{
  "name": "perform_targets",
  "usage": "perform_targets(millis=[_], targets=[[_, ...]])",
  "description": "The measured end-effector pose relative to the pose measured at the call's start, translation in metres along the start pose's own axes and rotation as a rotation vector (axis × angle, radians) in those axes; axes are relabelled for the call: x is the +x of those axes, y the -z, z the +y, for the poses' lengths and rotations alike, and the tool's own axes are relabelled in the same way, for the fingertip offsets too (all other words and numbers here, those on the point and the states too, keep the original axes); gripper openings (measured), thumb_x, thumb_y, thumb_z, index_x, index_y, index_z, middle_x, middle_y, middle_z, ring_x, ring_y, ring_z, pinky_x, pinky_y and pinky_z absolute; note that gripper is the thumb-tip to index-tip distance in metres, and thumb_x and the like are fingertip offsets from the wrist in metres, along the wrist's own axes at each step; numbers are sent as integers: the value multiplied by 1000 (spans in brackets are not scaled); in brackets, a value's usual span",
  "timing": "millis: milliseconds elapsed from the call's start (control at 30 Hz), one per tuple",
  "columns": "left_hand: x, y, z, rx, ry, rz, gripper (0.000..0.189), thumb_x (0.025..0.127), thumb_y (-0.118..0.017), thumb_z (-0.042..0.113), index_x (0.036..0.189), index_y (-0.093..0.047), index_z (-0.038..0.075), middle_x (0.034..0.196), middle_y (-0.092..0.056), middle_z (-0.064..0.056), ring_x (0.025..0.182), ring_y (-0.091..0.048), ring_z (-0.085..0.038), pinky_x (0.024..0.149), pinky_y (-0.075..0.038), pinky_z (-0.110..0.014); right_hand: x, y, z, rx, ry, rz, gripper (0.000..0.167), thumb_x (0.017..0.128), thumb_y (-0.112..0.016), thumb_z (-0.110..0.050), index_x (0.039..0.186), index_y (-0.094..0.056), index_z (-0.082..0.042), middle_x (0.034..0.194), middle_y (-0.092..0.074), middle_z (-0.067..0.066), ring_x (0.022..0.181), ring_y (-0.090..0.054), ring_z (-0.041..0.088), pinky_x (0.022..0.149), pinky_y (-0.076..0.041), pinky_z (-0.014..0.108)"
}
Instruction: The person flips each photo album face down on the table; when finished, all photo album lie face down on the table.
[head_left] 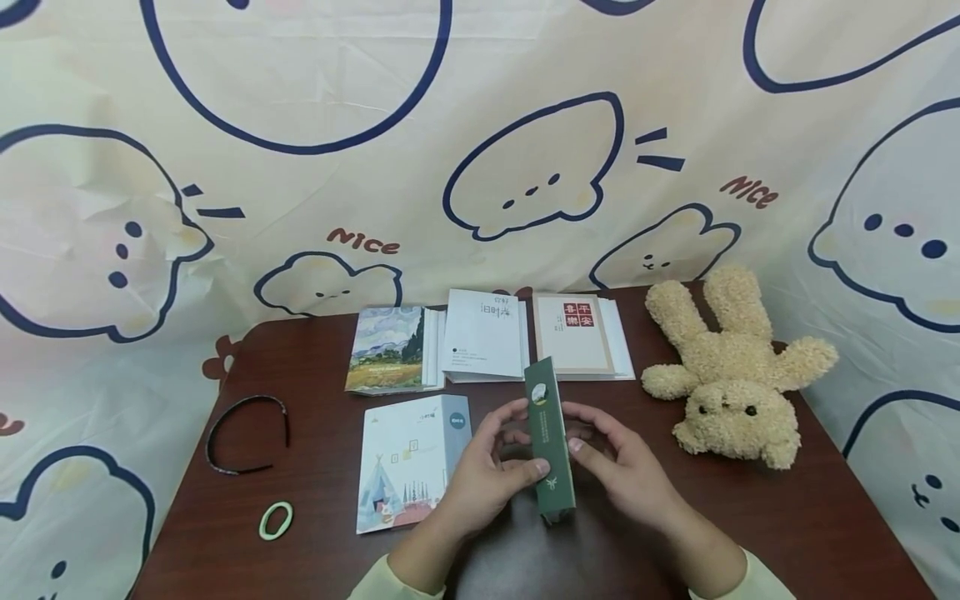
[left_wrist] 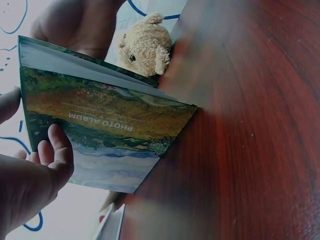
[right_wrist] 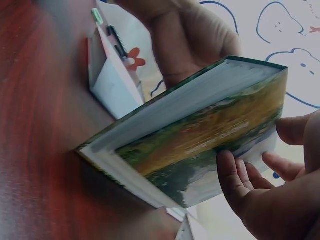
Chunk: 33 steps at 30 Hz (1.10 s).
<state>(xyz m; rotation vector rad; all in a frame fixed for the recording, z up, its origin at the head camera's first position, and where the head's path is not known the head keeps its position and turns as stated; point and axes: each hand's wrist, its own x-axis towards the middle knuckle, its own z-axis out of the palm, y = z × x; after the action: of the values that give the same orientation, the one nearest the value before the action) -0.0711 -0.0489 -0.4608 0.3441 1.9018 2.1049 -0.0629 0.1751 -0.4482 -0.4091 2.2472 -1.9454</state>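
Observation:
A photo album (head_left: pixel 551 442) with a green spine stands on edge on the table, its spine turned toward me. My left hand (head_left: pixel 487 475) grips it from the left, thumb on the spine and fingers on the cover. From the other side my right hand (head_left: pixel 630 471) holds it, thumb near the spine edge. The left wrist view shows the painted landscape cover of the photo album (left_wrist: pixel 100 125), lettered PHOTO ALBUM, with white pages inside. In the right wrist view the album (right_wrist: pixel 200 145) has its other painted cover and page edges showing; its lower corner touches the table.
Along the back stand a landscape-covered album (head_left: pixel 386 350), a white album (head_left: pixel 482 333) and a beige one (head_left: pixel 572 337). An album with a tent drawing (head_left: pixel 405 467) lies left of my hands. Farther left are a black headband (head_left: pixel 217 425) and green ring (head_left: pixel 276 521). A plush bear (head_left: pixel 731 371) lies right.

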Motion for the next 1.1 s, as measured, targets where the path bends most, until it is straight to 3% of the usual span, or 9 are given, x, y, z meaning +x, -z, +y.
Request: perform_targets(millis=[167, 500, 667, 900, 1100], targets=[[0, -3, -3, 13, 13, -2, 74, 89, -80, 7, 154, -44, 15, 145, -47, -12, 120, -53, -28, 92, -57, -34, -1, 4, -4, -35, 39, 20, 45, 104, -62, -11, 148, -52, -8, 124, -67, 16, 113, -66, 22, 91, -57, 30], [0, -8, -15, 49, 36, -22, 68, 96, -76, 16, 155, -43, 10, 145, -51, -14, 120, -58, -29, 92, -57, -32, -5, 12, -6, -61, 37, 39, 48, 102, -66, -9, 147, -51, -5, 116, -69, 17, 108, -69, 21, 86, -60, 31], [1, -9, -22, 55, 53, -57, 67, 99, -74, 21, 156, -42, 8, 148, -50, -16, 124, -58, -33, 90, -57, -31, -8, 18, -5, -57, 26, 48, 49, 101, -67, -8, 148, -51, -7, 121, -67, 17, 108, -68, 21, 84, -60, 33], [1, -10, -30, 172, 84, -80, 63, 99, -73, 32, 154, -47, 17, 143, -52, -10, 123, -59, -28, 96, -52, -36, -13, 28, 0, -18, 1, 55, 50, 102, -66, -7, 149, -49, -6, 137, -58, 17, 112, -67, 19, 85, -59, 32], [2, -12, -33, 228, 71, -100, 61, 98, -73, 34, 154, -50, 24, 140, -50, -6, 123, -55, -27, 95, -53, -33, -16, 35, 8, 30, -39, 64, 50, 103, -64, -7, 150, -46, -3, 135, -57, 22, 114, -67, 18, 84, -60, 35]])
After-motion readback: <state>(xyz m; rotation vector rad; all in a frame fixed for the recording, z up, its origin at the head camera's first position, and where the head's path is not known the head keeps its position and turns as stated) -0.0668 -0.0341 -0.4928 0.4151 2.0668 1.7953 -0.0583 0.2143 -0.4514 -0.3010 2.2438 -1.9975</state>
